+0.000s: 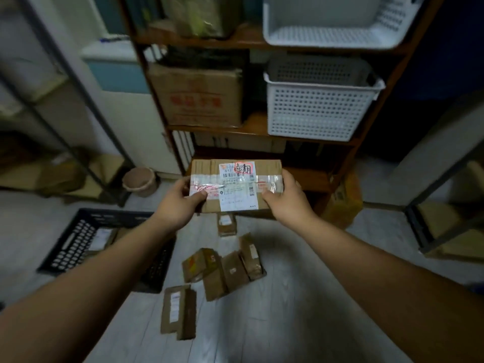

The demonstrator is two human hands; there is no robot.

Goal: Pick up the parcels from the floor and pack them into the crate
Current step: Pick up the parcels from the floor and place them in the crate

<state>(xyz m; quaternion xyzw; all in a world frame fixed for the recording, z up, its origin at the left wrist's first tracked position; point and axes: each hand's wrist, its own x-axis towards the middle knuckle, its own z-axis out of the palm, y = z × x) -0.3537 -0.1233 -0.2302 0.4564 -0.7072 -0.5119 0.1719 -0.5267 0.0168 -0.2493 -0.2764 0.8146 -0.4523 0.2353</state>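
A flat brown cardboard parcel (207, 169) with a white shipping label and clear tape is held up in front of me, above the floor. My left hand (178, 203) grips its left edge and my right hand (288, 200) grips its right edge. Below it, several small brown parcels (225, 268) lie scattered on the pale wood floor, one pair (178, 311) nearest me and one (226, 225) farther off. The black perforated crate (76, 242) sits on the floor at the left, partly hidden by my left forearm, with at least one labelled parcel (100, 238) inside.
A wooden shelf unit (251, 127) stands ahead, carrying a cardboard box (201, 95) and white baskets (317, 108). A small bin (140, 180) sits by its left foot. Metal racks (78, 121) flank both sides, and a yellow box (343, 203) rests at the right.
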